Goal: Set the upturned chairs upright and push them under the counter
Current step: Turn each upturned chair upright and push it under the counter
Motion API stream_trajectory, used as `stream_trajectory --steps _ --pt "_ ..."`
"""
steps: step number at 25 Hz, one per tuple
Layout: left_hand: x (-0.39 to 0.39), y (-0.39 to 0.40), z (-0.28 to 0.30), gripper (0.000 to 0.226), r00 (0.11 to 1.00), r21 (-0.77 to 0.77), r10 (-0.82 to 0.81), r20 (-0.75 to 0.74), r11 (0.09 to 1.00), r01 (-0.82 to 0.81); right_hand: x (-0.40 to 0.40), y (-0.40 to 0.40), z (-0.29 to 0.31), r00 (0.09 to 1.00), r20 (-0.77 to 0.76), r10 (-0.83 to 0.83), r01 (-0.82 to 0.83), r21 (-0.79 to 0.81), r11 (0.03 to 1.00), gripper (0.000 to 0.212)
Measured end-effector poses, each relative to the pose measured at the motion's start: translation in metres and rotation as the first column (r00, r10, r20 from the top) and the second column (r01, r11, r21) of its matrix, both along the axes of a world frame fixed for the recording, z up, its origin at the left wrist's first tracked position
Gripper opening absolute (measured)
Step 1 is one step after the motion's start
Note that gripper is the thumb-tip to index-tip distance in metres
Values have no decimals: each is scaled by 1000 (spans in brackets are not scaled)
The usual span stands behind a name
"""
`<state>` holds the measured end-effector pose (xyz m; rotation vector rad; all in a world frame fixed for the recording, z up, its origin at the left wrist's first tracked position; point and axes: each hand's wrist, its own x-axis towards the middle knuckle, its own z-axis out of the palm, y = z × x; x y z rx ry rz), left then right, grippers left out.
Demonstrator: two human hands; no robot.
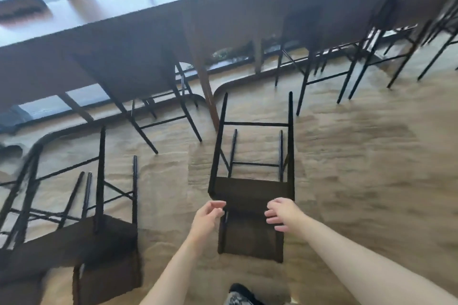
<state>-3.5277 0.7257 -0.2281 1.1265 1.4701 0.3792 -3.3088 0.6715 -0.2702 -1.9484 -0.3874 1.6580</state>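
- Both hands hover over a tipped chair (pixel 250 208) lying on the carpet (pixel 359 168), its legs pointing toward the counter (pixel 173 32).
- Left hand (pixel 207 216) and right hand (pixel 281 214) flank its backrest, fingers loosely curled, holding nothing.
- Left of the hands lies a second tipped chair (pixel 109 242).

Floor (pixel 359 168): tan carpet, blurred. Lying directly on it: tipped chair (pixel 250 195) at centre, back flat on carpet, 4 black legs pointing twd the counter (pixel 148 39); second tipped chair (pixel 104 242) at lower left, same attitude, w/ more black frames overlapping at far left, too blurred to separate. Upright chairs: one (pixel 138 77) left of the counter's wooden leg (pixel 205 86), others (pixel 347 62) at right, feet on carpet, seats tucked under the counter edge. Shoe (pixel 241 292) at bottom edge.
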Motion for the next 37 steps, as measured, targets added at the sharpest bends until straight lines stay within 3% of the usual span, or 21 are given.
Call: stream_trajectory --steps 4,13,17,21,24,28,37 --pt "24 -17 -12 24 977 -11 200 75 980 -199 22 -45 -3 995 14 -94 95 -96 991 14" --pt "-22 -21 -58 47 992 -78 -83 -92 994 75 13 -84 -20 960 207 -188 231 -209 950 28" --pt "-70 16 -82 37 991 -151 -98 -93 985 83 -46 -59 -44 972 212 -98 143 -211 967 30" --pt "-95 46 -120 27 990 -231 -86 -109 971 59 -78 -45 -72 958 244 -148 195 -182 964 31" --pt "-103 46 -166 24 992 -309 8 -129 950 -48 -91 -45 -102 936 287 -202 248 -132 960 26" --pt "-109 11 -236 32 987 -408 6 -160 910 -72 -99 -51 -154 928 306 -213 261 -122 958 25" --pt "-97 -13 -416 42 975 -445 30 -221 886 -128 -74 -87 -344 928 301 -220 309 -289 906 32"
